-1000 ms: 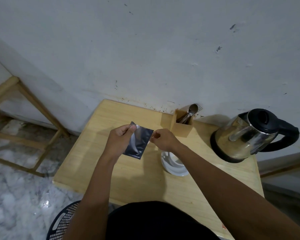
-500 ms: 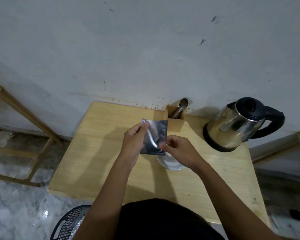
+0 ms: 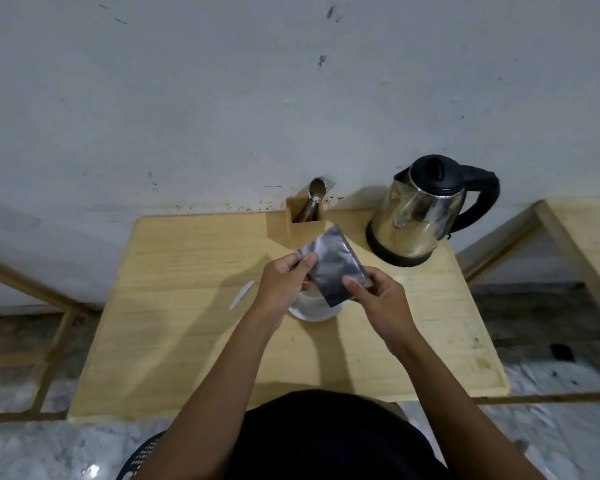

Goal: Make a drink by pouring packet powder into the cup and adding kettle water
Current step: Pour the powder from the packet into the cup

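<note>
A silver foil packet (image 3: 333,265) is held tilted in the air over the middle of the wooden table (image 3: 187,341). My left hand (image 3: 283,285) pinches its upper left corner and my right hand (image 3: 378,299) pinches its lower right edge. Directly under the packet and my hands sits a white cup on a saucer (image 3: 314,311), mostly hidden by them. A steel kettle (image 3: 416,216) with a black lid and handle stands on its base at the table's back right, apart from both hands.
A wooden holder (image 3: 305,225) with spoons and a fork stands against the wall behind the cup. A small white strip (image 3: 242,294) lies on the table left of my left hand. Another wooden frame (image 3: 568,244) stands to the right; a black mesh basket (image 3: 139,459) is below left.
The packet has shifted right and tilted over the cup. My right hand moved from the packet's top edge down to its lower right edge. A white strip now lies on the table.
</note>
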`<state>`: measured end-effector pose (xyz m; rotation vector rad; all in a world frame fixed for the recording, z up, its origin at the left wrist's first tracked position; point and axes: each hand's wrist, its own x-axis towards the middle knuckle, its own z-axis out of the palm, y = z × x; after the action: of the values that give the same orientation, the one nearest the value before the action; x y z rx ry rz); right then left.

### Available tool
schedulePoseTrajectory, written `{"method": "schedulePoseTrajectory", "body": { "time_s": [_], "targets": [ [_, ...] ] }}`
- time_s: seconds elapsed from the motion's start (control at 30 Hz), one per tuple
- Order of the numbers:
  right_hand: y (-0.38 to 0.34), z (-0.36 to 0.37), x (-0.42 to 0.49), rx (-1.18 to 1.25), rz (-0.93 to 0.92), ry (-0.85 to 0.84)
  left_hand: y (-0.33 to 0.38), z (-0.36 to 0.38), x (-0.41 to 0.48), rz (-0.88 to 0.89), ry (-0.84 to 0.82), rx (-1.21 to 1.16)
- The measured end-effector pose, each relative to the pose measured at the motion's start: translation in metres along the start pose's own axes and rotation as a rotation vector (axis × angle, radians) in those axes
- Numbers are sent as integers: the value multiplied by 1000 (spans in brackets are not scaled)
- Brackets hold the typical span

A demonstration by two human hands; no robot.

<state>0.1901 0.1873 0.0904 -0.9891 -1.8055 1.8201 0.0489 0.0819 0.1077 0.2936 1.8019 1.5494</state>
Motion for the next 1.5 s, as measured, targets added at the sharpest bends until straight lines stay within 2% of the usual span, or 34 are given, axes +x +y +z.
{"method": "schedulePoseTrajectory", "body": {
  "time_s": [0.13,0.23,0.33,0.43,0.53,0.83,1.03,1.17,1.37,1.5],
  "targets": [
    [2,-18,-2,-140,-67,108,-15,-11,2,103,114,209],
    [4,-26,1,-204,-40,149,-32,-23,6,130,172,366],
    [8,-25,8,-296,-1,131,-47,-25,9,134,71,496],
    [6,-21,14,-410,-43,112,-60,-27,15,101,-20,570],
    [0,-17,22,-484,-95,94,-66,-27,21,98,-22,563],
    [-21,-2,54,-853,-285,-138,-71,-31,37,160,-18,599],
    [-31,4,69,-1071,-468,-188,-72,-31,38,162,-26,571],
    [-38,5,78,-1111,-514,-227,-70,-35,39,121,-45,541],
    [-42,10,85,-1165,-606,-269,-55,-33,49,280,-33,644],
    [-45,16,85,-1194,-688,-277,-54,-29,58,307,-13,682]
  ]
}}
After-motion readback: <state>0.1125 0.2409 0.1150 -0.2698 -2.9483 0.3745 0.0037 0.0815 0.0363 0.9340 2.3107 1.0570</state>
